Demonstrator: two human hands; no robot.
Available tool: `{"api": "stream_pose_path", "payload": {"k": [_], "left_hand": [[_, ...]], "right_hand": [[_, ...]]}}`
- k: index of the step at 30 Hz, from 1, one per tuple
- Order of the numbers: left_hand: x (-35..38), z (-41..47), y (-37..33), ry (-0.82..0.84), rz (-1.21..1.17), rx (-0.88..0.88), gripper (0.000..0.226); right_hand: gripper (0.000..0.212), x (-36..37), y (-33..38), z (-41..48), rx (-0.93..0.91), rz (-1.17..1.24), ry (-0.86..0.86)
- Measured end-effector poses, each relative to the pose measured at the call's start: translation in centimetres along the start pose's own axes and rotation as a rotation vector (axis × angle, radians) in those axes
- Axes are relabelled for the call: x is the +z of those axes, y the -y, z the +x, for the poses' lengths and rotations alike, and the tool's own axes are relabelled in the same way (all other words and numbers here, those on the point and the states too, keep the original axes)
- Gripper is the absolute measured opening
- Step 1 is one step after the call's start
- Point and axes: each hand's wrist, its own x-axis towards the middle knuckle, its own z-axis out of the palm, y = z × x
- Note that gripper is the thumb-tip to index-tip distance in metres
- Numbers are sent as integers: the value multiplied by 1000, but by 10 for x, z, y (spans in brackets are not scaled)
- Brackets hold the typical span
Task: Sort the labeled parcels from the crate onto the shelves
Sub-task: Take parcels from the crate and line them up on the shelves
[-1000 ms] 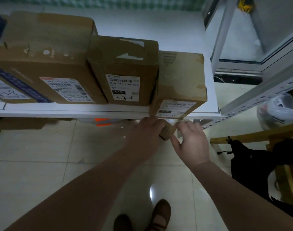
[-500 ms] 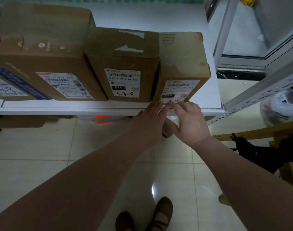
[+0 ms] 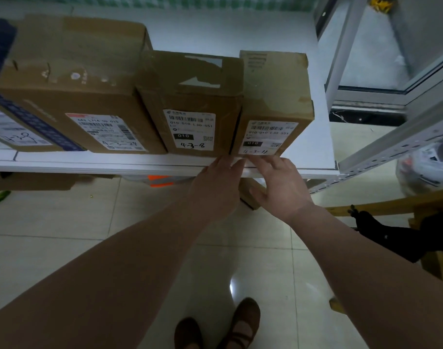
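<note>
Several brown cardboard parcels stand in a row on the white shelf [image 3: 316, 137]. The rightmost parcel [image 3: 273, 96] has a white label hand-marked 4-3-11. To its left stands the parcel marked 4-3-8 [image 3: 190, 102], then a larger parcel marked 4-3-24 [image 3: 72, 79]. My left hand [image 3: 215, 187] and my right hand [image 3: 278, 187] are at the shelf's front edge just below the rightmost parcel, fingers spread, fingertips at its lower front edge. Neither hand grips anything.
A small brown box [image 3: 248, 195] shows on the floor under the shelf, between my hands. A metal shelf upright [image 3: 391, 137] rises at right, with a plastic bag [image 3: 427, 167], wooden frame and black bag [image 3: 401, 235] beyond. My shoes [image 3: 215, 328] stand on pale tiles.
The rightmost parcel overhung the shelf edge a second ago and now sits fully back, in line with its neighbours. Both hands rose from under it to its lower front edge.
</note>
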Motion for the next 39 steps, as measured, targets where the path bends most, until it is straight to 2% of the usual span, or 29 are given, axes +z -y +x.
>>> {"api": "stream_pose_path", "payload": {"k": [3,5,8,12,14,17,23,28,33,36,39], "left_hand": [[-23,-10,8,164,-65,-39,47],[-46,-23,13,207,-106,-66,43],[-83,-54,19,118,-212,-161,34],[-130,-108,22,-55,-391,-298,6],[-153,-136,24,-134,-461,-336,11],[-184,-179,31,-171,-548,-410,15],[-225,-282,59,-235,-742,-541,17],[-259,-413,111,-335,-835,-616,17],[-287,-557,190,-509,-884,-811,28],[-287,-629,228,-618,-904,-935,27],[-281,-689,254,-697,-954,-1025,16]], "right_hand": [[52,-9,15,-8,43,21,100],[37,-19,30,-13,28,-5,157],[20,-43,60,-22,57,63,154],[19,-78,106,-39,89,168,124],[20,-97,129,-48,77,224,108],[7,-124,165,-66,80,324,47],[18,-154,248,-113,89,418,-20],[26,-148,367,-151,34,519,-59],[45,-122,509,-183,-49,641,24],[35,-108,587,-196,-141,668,128],[20,-95,654,-207,-233,654,254]]}}
